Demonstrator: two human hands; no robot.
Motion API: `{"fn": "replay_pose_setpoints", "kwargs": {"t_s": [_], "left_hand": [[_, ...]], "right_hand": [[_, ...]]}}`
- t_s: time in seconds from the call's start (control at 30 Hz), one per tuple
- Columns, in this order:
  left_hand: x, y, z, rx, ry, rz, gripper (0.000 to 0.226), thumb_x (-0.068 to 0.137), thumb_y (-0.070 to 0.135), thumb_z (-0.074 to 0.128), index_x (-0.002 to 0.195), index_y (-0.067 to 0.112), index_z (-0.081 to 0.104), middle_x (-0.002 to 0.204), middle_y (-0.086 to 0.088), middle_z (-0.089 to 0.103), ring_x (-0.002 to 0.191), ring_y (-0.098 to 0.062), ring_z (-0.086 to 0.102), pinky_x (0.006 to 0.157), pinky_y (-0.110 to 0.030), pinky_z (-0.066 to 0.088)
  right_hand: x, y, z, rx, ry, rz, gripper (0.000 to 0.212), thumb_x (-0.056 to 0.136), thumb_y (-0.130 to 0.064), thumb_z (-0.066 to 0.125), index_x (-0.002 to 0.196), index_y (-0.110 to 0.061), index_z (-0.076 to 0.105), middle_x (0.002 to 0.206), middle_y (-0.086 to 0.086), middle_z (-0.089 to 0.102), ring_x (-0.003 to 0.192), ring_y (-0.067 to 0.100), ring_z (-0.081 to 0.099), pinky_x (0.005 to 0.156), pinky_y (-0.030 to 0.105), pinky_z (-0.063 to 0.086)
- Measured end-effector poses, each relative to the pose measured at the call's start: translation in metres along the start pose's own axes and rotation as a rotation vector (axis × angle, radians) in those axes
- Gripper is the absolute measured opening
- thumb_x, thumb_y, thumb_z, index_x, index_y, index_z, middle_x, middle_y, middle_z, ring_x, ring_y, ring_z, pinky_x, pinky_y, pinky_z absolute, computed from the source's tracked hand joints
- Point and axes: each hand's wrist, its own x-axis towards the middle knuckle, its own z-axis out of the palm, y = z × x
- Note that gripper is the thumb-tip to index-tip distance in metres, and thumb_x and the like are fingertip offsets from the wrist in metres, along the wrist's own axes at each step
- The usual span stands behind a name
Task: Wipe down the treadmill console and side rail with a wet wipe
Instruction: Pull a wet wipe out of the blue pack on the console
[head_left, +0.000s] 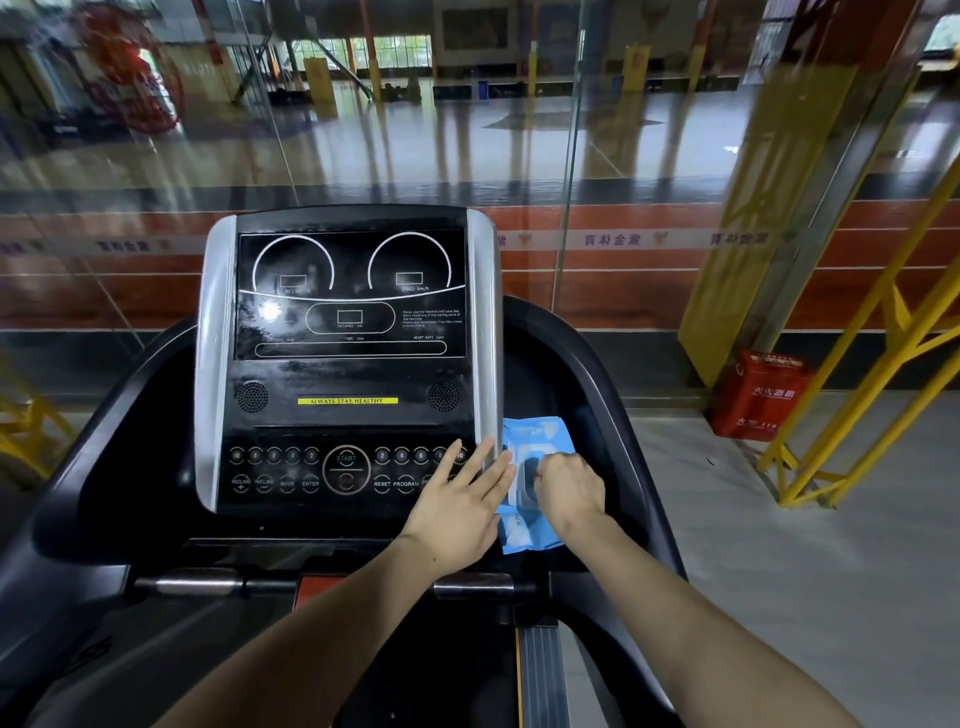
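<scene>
The black treadmill console (348, 322) with silver side trims stands in front of me, its display dark. A blue wet wipe pack (537, 441) lies in the tray to the right of the console, its lid flap raised. My left hand (457, 504) lies flat with fingers spread, pressing on the pack's left edge beside the button panel. My right hand (569, 491) is curled over the pack's opening, fingertips pinched at the dark slot; whether a wipe is between them cannot be told. The black right side rail (618, 415) curves past the pack.
A glass wall stands right behind the console. A red fire-extinguisher box (758, 397) sits on the floor at the right, next to yellow metal framing (862, 395). A silver handlebar (472, 584) runs below the console. The left rail (104, 415) curves down the left side.
</scene>
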Motion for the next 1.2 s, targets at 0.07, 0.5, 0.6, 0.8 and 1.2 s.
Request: {"fn": "replay_pose_setpoints", "kwargs": {"t_s": [0.07, 0.5, 0.6, 0.8, 1.2], "left_hand": [[0.0, 0.001, 0.001, 0.005, -0.006, -0.001, 0.068, 0.107, 0.044, 0.031, 0.165, 0.012, 0.017, 0.174, -0.006, 0.012, 0.161, -0.033, -0.003, 0.127, -0.062, 0.0], [-0.001, 0.001, 0.001, -0.008, -0.001, -0.006, 0.068, 0.106, 0.044, 0.03, 0.165, 0.013, 0.015, 0.175, -0.007, 0.01, 0.161, -0.033, -0.007, 0.126, -0.062, -0.006], [0.0, 0.002, 0.001, -0.008, -0.005, -0.01, 0.068, 0.106, 0.044, 0.03, 0.165, 0.013, 0.016, 0.175, -0.006, 0.01, 0.161, -0.033, -0.006, 0.126, -0.062, -0.007], [0.0, 0.003, 0.002, -0.012, -0.004, -0.012, 0.068, 0.106, 0.044, 0.033, 0.164, 0.012, 0.02, 0.174, -0.007, 0.014, 0.161, -0.033, -0.001, 0.127, -0.063, -0.002], [0.0, 0.002, 0.001, -0.025, -0.004, -0.02, 0.068, 0.105, 0.043, 0.036, 0.164, 0.011, 0.022, 0.173, -0.008, 0.017, 0.161, -0.033, 0.005, 0.127, -0.063, 0.002]], "right_hand": [[0.002, -0.001, 0.001, 0.002, -0.012, -0.016, 0.018, 0.099, -0.011, 0.053, 0.1, -0.012, 0.071, 0.1, 0.006, 0.072, 0.088, 0.023, 0.067, 0.064, 0.031, 0.046], [0.003, 0.006, 0.007, 0.094, -0.047, -0.127, 0.024, 0.099, -0.023, 0.052, 0.116, -0.01, 0.064, 0.117, 0.004, 0.068, 0.114, 0.022, 0.061, 0.088, 0.034, 0.056], [0.0, 0.01, 0.005, 0.131, -0.053, -0.151, 0.028, 0.101, -0.029, 0.05, 0.117, -0.009, 0.062, 0.117, 0.004, 0.066, 0.116, 0.022, 0.058, 0.092, 0.033, 0.052], [-0.003, 0.016, 0.001, 0.186, -0.068, -0.221, 0.023, 0.102, -0.032, 0.051, 0.109, -0.012, 0.059, 0.109, 0.001, 0.062, 0.111, 0.02, 0.055, 0.089, 0.032, 0.048], [-0.003, 0.026, 0.006, 0.303, -0.115, -0.238, 0.016, 0.1, -0.028, 0.049, 0.086, -0.022, 0.053, 0.093, -0.006, 0.059, 0.094, 0.016, 0.052, 0.081, 0.028, 0.044]]}}
